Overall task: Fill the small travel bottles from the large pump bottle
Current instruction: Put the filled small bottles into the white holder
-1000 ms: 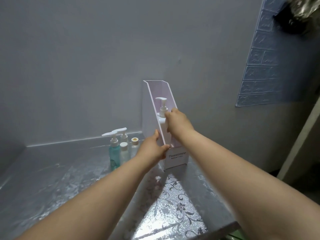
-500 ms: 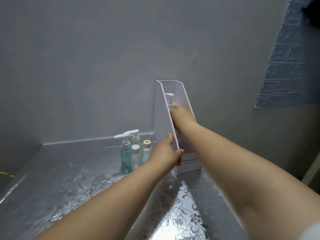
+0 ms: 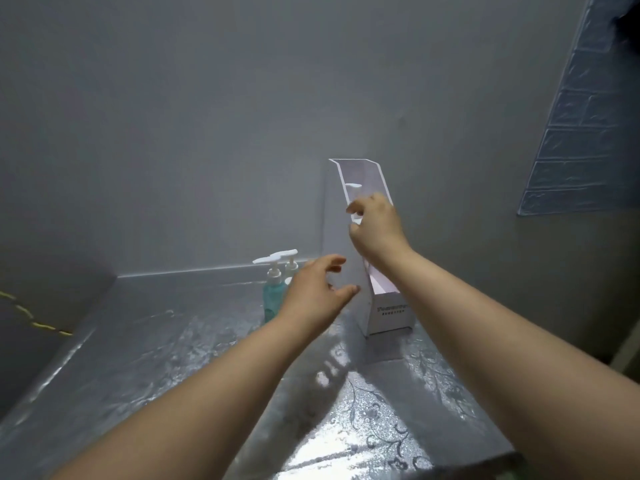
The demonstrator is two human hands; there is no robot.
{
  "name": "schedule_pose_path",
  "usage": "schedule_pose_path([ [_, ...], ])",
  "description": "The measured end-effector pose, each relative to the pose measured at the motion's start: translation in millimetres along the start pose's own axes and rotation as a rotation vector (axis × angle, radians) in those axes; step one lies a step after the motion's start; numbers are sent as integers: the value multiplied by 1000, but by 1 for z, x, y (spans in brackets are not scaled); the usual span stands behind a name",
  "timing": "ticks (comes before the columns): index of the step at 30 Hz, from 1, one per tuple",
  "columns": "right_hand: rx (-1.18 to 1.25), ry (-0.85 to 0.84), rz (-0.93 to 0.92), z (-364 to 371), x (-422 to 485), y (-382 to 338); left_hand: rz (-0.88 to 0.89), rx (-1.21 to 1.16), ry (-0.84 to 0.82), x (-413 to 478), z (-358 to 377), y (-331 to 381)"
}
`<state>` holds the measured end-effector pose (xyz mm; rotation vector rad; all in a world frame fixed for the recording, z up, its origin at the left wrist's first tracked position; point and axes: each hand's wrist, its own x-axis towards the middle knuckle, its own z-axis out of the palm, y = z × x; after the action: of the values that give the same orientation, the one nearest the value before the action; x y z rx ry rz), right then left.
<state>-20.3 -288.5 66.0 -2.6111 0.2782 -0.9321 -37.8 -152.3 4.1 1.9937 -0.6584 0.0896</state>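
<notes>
A large white pump bottle (image 3: 353, 186) stands inside a tall white file holder (image 3: 390, 313) against the back wall; only its pump head and neck show. My right hand (image 3: 375, 227) reaches into the holder, its fingers curled round the bottle's neck just under the pump head. My left hand (image 3: 317, 291) hovers beside the holder's left wall with fingers spread, holding nothing. Left of the holder stand the small travel bottles: a teal one with a white pump (image 3: 272, 299) and a second pump bottle (image 3: 291, 265) behind it. My left hand hides the others.
The counter (image 3: 166, 358) has a shiny silver floral covering and meets a plain grey wall. A blue brick-pattern panel (image 3: 588, 150) hangs on the wall at right. A yellow cord (image 3: 34, 323) lies off the counter's left side. The counter's front edge runs at lower right.
My left hand has let go of the holder's edge and spread its fingers. My right hand has shifted up to the pump bottle's neck. The view has swung slightly left.
</notes>
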Motion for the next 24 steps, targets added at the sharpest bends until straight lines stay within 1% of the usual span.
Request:
schedule_pose_path([
  [2, 64, -84, -50, 4, -7, -15, 45, 5, 88, -4, -16, -4],
  [5, 120, -277, -101, 15, -14, -33, 101, 40, 234, -8, -41, -10],
  [7, 99, -358, -120, 24, -14, -43, 112, 81, 309, -6, -57, -15],
  [8, 48, -382, -141, 28, -13, -47, 103, 117, 329, -4, -63, -19],
  [10, -105, -409, -185, 35, -11, -53, 64, 226, 327, 3, -74, -27],
  [12, -218, -433, -208, 40, -9, -57, -4, 376, 271, 12, -79, -37],
  [15, -287, -463, -201, 47, -5, -64, -106, 520, 189, 21, -83, -44],
  [17, -278, -472, -180, 51, -3, -65, -110, 566, 172, 25, -82, -45],
  [19, -213, -464, -148, 53, -2, -65, -90, 580, 178, 28, -81, -45],
  [22, -139, -423, -102, 52, -3, -64, -73, 548, 199, 32, -81, -42],
  [24, -96, -380, -63, 46, -2, -62, -69, 566, 186, 34, -81, -40],
])
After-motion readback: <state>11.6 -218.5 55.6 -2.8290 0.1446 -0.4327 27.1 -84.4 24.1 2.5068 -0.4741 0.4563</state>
